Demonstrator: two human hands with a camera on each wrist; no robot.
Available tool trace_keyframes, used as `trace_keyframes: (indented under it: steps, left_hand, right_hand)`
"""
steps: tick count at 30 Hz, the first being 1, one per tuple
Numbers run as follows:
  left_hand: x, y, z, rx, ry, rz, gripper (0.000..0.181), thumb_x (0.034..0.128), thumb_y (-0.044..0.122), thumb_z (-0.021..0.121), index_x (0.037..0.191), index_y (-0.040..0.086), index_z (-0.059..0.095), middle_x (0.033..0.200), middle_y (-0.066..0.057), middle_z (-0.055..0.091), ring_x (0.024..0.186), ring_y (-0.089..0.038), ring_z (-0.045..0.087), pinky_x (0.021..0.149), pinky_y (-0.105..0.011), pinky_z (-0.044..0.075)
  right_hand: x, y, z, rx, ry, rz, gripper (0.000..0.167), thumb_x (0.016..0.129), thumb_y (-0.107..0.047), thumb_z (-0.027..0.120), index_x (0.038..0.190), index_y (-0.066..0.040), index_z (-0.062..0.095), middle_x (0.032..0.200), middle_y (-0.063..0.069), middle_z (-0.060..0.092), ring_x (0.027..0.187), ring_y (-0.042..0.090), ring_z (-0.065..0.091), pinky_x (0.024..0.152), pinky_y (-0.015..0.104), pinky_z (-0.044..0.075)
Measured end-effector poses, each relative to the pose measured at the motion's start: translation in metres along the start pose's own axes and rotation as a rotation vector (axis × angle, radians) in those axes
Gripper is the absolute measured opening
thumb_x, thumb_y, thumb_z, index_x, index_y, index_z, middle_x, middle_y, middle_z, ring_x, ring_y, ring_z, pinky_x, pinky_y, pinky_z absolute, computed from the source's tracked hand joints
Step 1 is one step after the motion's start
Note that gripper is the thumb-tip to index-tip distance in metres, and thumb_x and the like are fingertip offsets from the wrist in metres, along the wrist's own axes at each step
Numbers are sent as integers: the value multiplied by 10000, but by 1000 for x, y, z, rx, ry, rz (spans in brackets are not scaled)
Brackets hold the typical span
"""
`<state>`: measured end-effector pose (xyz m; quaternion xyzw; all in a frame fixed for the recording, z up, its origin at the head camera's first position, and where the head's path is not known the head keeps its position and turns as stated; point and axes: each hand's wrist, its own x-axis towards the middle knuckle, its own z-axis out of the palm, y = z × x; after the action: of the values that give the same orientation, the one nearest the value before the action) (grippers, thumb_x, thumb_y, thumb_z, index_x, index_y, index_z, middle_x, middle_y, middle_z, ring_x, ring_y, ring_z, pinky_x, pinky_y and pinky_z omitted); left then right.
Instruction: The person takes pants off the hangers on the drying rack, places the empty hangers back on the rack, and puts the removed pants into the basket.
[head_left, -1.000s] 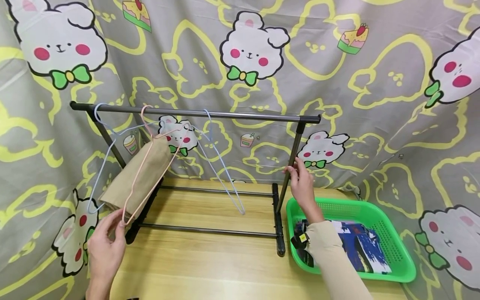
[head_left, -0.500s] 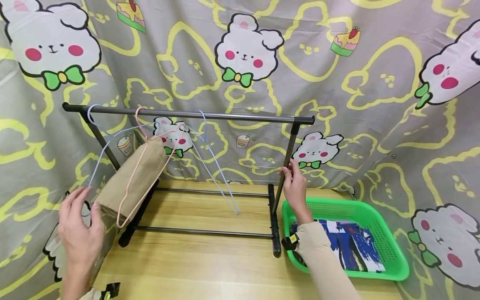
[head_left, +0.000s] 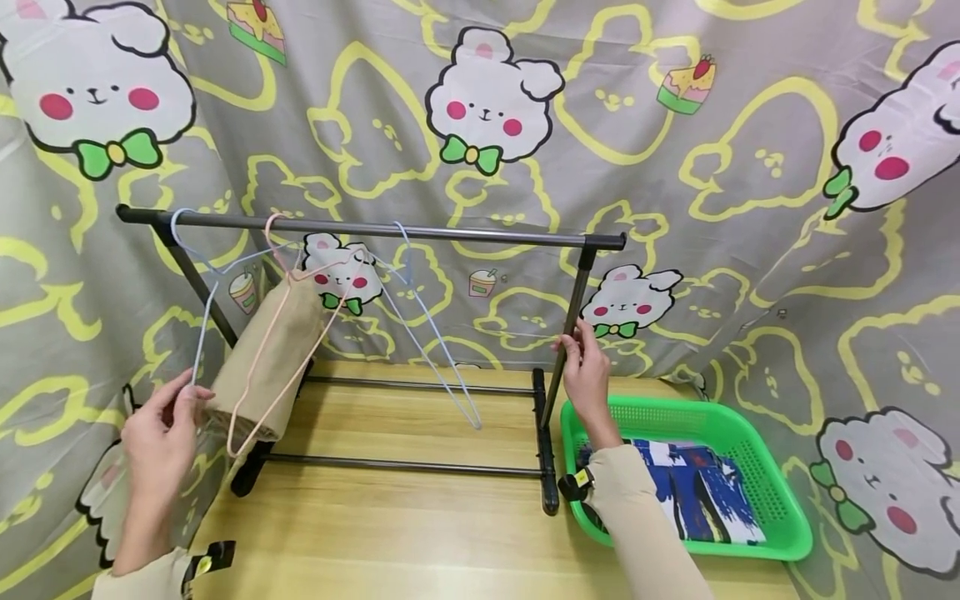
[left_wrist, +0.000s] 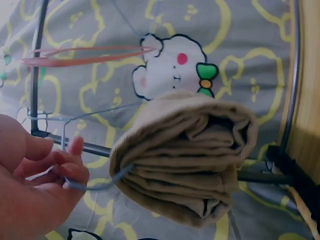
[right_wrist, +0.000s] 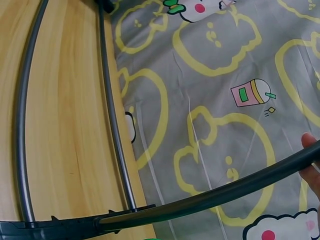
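My left hand point(head_left: 161, 442) pinches the lower front corner of a light blue hanger point(head_left: 201, 337), hooked on the left part of the black clothes rack point(head_left: 465, 234). A thick folded beige garment point(head_left: 266, 358) hangs beside it; in the left wrist view the blue wire runs into its folds point(left_wrist: 190, 155). Just right of the left hand, a pink hanger point(head_left: 247, 375) hangs in front of the garment. My right hand point(head_left: 588, 375) holds the rack's right upright point(head_left: 573, 308), and only its fingertips point(right_wrist: 312, 175) show in the right wrist view.
Another light blue hanger point(head_left: 442, 350) hangs bare near the rack's middle. On the wooden surface point(head_left: 405, 533), right of the rack, stands a green basket point(head_left: 795, 517) with a folded blue, white and black patterned cloth point(head_left: 697, 492). A grey patterned curtain point(head_left: 517, 200) surrounds the area.
My left hand has let go of the pink hanger's corner, moved left and taken the blue hanger's corner. The garment has swung slightly. My right hand keeps hold of the upright.
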<state>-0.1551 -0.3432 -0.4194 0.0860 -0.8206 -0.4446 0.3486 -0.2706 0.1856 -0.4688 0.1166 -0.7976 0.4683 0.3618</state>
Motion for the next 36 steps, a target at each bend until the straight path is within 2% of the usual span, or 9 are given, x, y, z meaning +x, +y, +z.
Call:
trace_keyframes:
  steps: [1, 5, 8, 13, 18, 23, 26, 30, 36]
  left_hand:
    - [1, 1, 0, -69, -24, -62, 292, 1057, 108, 556, 1294, -11, 676, 809, 194, 637, 607, 49, 512, 532, -79, 404]
    - [5, 3, -3, -442, -172, -228, 241, 1070, 187, 543, 1220, 49, 671, 752, 40, 599, 578, -43, 536, 485, -144, 455]
    - [8, -1, -3, -710, -309, -269, 232, 1077, 218, 519, 1138, 34, 646, 706, -3, 514, 513, -91, 427, 384, -248, 281]
    - [14, -4, 0, -1000, -450, -314, 257, 1101, 182, 445, 1000, 4, 601, 627, -31, 295, 513, -172, 174, 453, -316, 62]
    - [19, -1, 4, -1189, -510, -372, 310, 1114, 168, 394, 911, -10, 547, 647, -46, 197, 532, -165, 104, 445, -273, 32]
    - [24, 4, 6, -1218, -623, -439, 397, 1133, 245, 335, 792, 59, 419, 661, -23, 146, 533, -160, 65, 449, -276, 19]
    - [24, 7, 7, -1170, -557, -482, 438, 1122, 270, 391, 726, 86, 374, 628, -18, 135, 509, -168, 54, 445, -296, 11]
    - [22, 9, 9, -1129, -374, -520, 435, 1093, 245, 500, 695, 81, 435, 578, -21, 166, 472, -173, 82, 441, -317, 12]
    - [22, 13, 10, -1124, -212, -519, 444, 1063, 201, 578, 661, 59, 454, 557, -23, 185, 444, -162, 121, 426, -319, 24]
  right_hand:
    - [0, 0, 1, 1, 2, -4, 259, 1081, -154, 512, 1302, -40, 586, 918, 175, 707, 846, 279, 710, 698, 407, 538]
    - [0, 0, 1, 4, 4, 6, 262, 1084, -165, 508, 1306, -49, 585, 919, 149, 707, 850, 275, 710, 714, 438, 553]
    - [-2, 2, -1, -6, 12, 7, 269, 1083, -171, 512, 1310, -49, 588, 917, 137, 711, 845, 273, 711, 707, 434, 555]
    - [-2, 2, -1, -20, 19, -14, 266, 1077, -146, 522, 1314, -45, 589, 907, 138, 711, 830, 276, 708, 684, 426, 547]
    - [-1, 1, 0, -21, 15, -7, 271, 1081, -161, 515, 1316, -46, 588, 913, 144, 712, 840, 277, 708, 693, 440, 545]
    - [-1, 0, -1, -7, 18, -10, 271, 1080, -156, 515, 1317, -48, 590, 907, 136, 709, 834, 277, 706, 679, 459, 541]
    - [-1, 0, 0, -14, 24, -18, 265, 1078, -143, 518, 1315, -49, 590, 898, 124, 707, 828, 277, 705, 677, 457, 541]
    - [-1, 1, 1, -13, 15, -17, 270, 1082, -152, 511, 1321, -52, 588, 904, 116, 707, 835, 272, 706, 694, 417, 547]
    - [-1, 1, 2, -7, 18, -6, 281, 1086, -160, 502, 1334, -59, 585, 919, 127, 708, 846, 264, 701, 693, 319, 521]
